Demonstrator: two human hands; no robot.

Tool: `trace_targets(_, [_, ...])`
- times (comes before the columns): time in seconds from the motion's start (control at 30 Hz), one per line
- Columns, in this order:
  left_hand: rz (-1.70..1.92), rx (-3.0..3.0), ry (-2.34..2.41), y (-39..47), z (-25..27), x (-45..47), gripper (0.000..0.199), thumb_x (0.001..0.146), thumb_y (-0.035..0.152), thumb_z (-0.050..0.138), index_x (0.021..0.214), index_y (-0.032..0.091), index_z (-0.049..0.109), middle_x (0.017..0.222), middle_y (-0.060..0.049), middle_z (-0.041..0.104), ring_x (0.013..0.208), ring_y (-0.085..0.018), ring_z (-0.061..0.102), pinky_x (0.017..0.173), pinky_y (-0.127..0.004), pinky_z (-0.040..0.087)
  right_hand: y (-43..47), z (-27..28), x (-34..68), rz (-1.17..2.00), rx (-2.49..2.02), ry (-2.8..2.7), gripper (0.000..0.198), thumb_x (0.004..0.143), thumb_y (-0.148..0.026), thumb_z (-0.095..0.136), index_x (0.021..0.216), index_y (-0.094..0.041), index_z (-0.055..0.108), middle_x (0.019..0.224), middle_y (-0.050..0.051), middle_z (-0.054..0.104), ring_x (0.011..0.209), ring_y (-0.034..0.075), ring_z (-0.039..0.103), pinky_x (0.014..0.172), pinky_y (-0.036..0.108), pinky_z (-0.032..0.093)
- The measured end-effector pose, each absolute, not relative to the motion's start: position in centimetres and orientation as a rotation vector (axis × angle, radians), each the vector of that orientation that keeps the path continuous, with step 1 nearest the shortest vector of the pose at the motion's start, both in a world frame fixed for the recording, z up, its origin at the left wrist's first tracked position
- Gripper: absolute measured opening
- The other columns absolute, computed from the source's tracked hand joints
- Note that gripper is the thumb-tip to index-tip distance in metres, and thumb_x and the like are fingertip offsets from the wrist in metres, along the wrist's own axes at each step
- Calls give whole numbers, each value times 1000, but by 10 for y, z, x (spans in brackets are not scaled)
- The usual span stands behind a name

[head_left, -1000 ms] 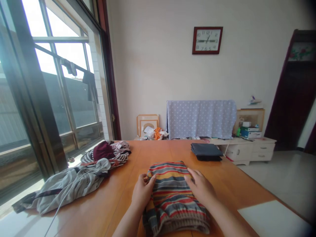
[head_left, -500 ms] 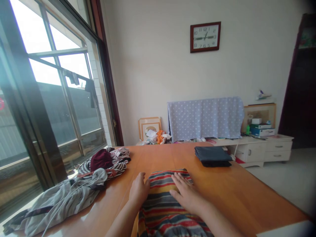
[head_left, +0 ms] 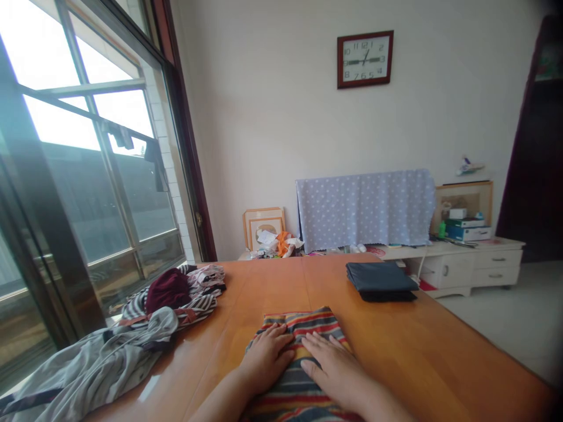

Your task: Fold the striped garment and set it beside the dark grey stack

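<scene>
A striped garment [head_left: 308, 321] in red, grey and yellow lies on the wooden table in front of me, partly folded. Its exact kind I cannot tell, and its near end runs out at the bottom of the view. My left hand [head_left: 267, 356] rests flat on its left side, fingers stretched forward. On its right side lies my right hand [head_left: 329, 363], palm down with the fingers spread. Both hands press on the cloth without gripping it.
To the left a heap holds a grey garment [head_left: 118, 351], a maroon cloth [head_left: 168, 291] and striped pieces. A folded dark stack of cloth [head_left: 380, 280] sits at the table's [head_left: 422, 346] far right. Beyond stands a white cabinet [head_left: 492, 266]; a window is at left.
My left hand has come from the garment's left edge onto its top and flattened. My right hand has slid slightly nearer. The cloth's near part looks smoother, and the view has shifted slightly.
</scene>
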State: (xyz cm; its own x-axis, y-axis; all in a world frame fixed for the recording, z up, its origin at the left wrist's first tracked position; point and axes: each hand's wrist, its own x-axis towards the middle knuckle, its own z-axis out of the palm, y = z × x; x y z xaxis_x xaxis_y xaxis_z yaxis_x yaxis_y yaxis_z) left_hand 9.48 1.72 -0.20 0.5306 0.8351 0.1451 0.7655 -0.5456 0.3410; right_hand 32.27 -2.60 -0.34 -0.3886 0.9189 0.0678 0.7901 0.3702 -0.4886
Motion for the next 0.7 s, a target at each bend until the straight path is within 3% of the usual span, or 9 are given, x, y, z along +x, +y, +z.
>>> trace_targets(0.13, [625, 2463, 1541, 40, 8, 89, 43, 96, 38, 39, 131, 25, 60, 137, -8, 58, 125, -21, 54, 108, -32, 39, -24, -5, 325, 511, -1465, -2191, 58, 94, -57, 41, 140, -25, 54, 144, 9, 54, 135, 27, 46, 114, 45, 31])
trace_targets(0.27, [567, 2377, 1854, 63, 13, 86, 49, 88, 32, 51, 136, 20, 54, 133, -10, 59, 122, -24, 53, 104, -33, 39, -18, -6, 332, 429, -1435, -1991, 51, 96, -52, 39, 130, -23, 63, 129, 8, 65, 118, 23, 60, 102, 35, 45])
trace_targets(0.33, [527, 2368, 1869, 70, 13, 85, 48, 81, 31, 58, 129, 22, 59, 126, -9, 63, 117, -26, 56, 100, -33, 42, -13, -8, 338, 365, -1499, -1888, 48, 96, -50, 38, 125, -22, 65, 123, 9, 68, 110, 23, 64, 94, 34, 49])
trace_targets(0.43, [508, 2334, 1905, 75, 12, 87, 27, 77, 30, 61, 103, 24, 68, 109, -8, 68, 105, -26, 60, 89, -33, 45, -4, -14, 349, 281, -1647, -1769, 48, 95, -48, 38, 125, -21, 64, 121, 10, 68, 107, 25, 64, 89, 33, 50])
trace_targets(0.5, [531, 2311, 1935, 76, 13, 91, 16, 81, 28, 57, 92, 23, 66, 104, -7, 67, 101, -25, 60, 85, -33, 45, 0, -19, 354, 242, -1730, -1743, 51, 93, -47, 39, 130, -18, 61, 125, 12, 66, 112, 26, 61, 93, 35, 49])
trace_targets(0.7, [624, 2260, 1958, 80, 21, 110, 21, 97, 29, 34, 109, 24, 51, 111, -5, 65, 100, -18, 61, 82, -28, 45, 5, -27, 357, 265, -1842, -1791, 65, 89, -46, 44, 146, -15, 44, 142, 12, 54, 131, 30, 49, 109, 40, 39])
